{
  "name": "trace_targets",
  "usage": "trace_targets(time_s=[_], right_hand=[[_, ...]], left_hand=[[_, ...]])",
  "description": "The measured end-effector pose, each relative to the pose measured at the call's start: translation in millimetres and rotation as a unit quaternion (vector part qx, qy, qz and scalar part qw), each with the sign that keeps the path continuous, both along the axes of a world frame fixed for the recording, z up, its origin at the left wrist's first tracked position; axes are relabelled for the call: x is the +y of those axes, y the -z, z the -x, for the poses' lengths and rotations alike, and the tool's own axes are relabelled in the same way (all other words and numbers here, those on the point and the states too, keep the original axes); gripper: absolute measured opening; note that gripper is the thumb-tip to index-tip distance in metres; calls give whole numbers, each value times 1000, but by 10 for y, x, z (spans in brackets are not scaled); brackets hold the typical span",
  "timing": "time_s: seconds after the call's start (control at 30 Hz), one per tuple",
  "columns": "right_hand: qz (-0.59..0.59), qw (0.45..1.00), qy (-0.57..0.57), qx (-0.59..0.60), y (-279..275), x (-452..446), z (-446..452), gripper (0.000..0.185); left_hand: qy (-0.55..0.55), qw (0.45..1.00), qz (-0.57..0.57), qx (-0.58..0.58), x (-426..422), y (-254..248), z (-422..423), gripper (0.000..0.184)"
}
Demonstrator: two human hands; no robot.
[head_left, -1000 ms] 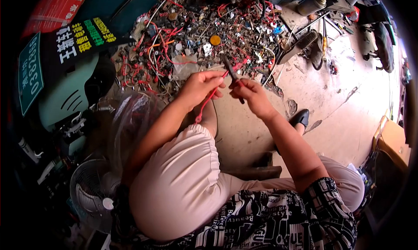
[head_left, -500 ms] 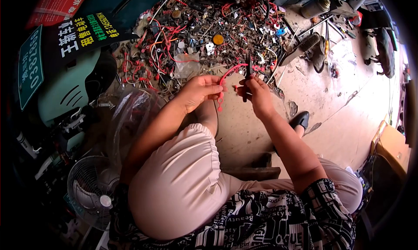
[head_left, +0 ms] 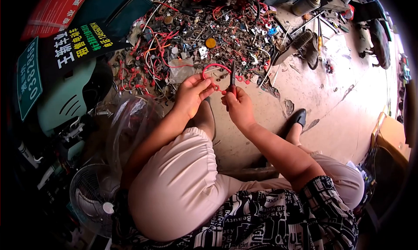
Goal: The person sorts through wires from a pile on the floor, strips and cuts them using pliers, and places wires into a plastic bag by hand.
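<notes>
My left hand (head_left: 190,93) is closed, pinching a red wire (head_left: 216,65) between thumb and fingers. The wire arches up and over to the right, reaching the tool in my other hand. Beside my left fingertips hangs a red ring-shaped end piece (head_left: 216,88). My right hand (head_left: 239,106) is wrapped round pliers (head_left: 233,78) with dark, pointed jaws and some red at the grip. They point away from me; whether the jaws touch the wire, I cannot make out. Both hands are held above the floor, close together.
A wide heap of scrap wires and small parts (head_left: 196,36) covers the floor ahead. Left are a green scooter body (head_left: 65,93), a clear plastic bag (head_left: 135,123) and a fan (head_left: 93,197). A spray can (head_left: 306,5) and a brush (head_left: 303,40) lie at the right.
My right hand and the pliers have shifted left, nearer my left hand. The red wire now forms a rounder arch, and its ring end has swung up to the right of my left fingers.
</notes>
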State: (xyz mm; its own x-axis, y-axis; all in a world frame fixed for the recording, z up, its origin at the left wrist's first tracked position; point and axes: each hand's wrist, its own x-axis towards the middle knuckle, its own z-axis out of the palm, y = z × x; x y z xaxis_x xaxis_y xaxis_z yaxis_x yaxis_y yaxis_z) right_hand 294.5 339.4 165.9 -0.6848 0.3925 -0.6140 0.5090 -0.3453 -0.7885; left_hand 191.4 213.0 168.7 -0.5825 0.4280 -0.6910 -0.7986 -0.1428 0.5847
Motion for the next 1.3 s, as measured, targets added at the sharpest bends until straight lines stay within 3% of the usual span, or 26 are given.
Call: trace_targets(time_s=[0.27,0.33,0.37,0.5,0.53,0.6,0.63,0.7,0.73,0.8,0.83,0.9,0.93,1.0,1.07,1.13,1.2,1.27,1.3], right_hand=[[54,998,-34,-3,226,236,-27,18],[21,998,-56,18,237,342,-50,17],[61,997,-51,11,260,390,-69,17],[115,986,-119,11,299,541,-136,29],[86,990,-108,25,264,523,-159,15],[-56,972,-220,-67,198,579,-248,18],[-58,972,-219,-66,190,590,-302,18],[-318,876,-360,-41,209,546,-381,23],[-313,873,-372,-25,232,498,-415,23],[-429,826,-364,-40,277,453,-476,29],[-424,824,-375,-23,258,443,-442,29],[-348,899,-265,-34,197,449,-367,35],[-345,898,-272,-25,224,444,-315,35],[-97,984,-130,70,295,452,-183,41],[-40,985,-122,112,181,438,-23,38],[112,981,-67,144,65,408,103,33],[121,981,-87,125,53,397,162,26],[9,980,-130,152,89,352,187,23],[13,979,-137,150,101,339,169,23]], left_hand=[[46,999,-6,17,-41,26,-2,14],[68,995,48,49,-16,8,-36,16],[74,993,68,55,3,-17,-49,17],[-34,993,52,96,-74,77,45,11],[-62,991,55,108,-78,70,94,11],[-53,990,52,120,-80,44,118,11],[-49,989,57,129,-77,20,129,11],[-19,990,59,129,-13,16,83,10],[8,990,64,128,-11,3,63,10],[41,990,31,132,27,-18,1,11],[74,985,47,147,32,2,-24,11],[129,977,41,166,56,54,-83,12],[151,973,22,171,79,30,-99,12],[206,962,14,178,106,-44,-130,13],[247,951,6,186,99,47,-184,15],[271,943,19,194,80,90,-202,17],[272,951,-3,146,67,97,-207,17],[271,951,7,149,47,139,-217,16],[275,951,-1,139,30,179,-248,16]])
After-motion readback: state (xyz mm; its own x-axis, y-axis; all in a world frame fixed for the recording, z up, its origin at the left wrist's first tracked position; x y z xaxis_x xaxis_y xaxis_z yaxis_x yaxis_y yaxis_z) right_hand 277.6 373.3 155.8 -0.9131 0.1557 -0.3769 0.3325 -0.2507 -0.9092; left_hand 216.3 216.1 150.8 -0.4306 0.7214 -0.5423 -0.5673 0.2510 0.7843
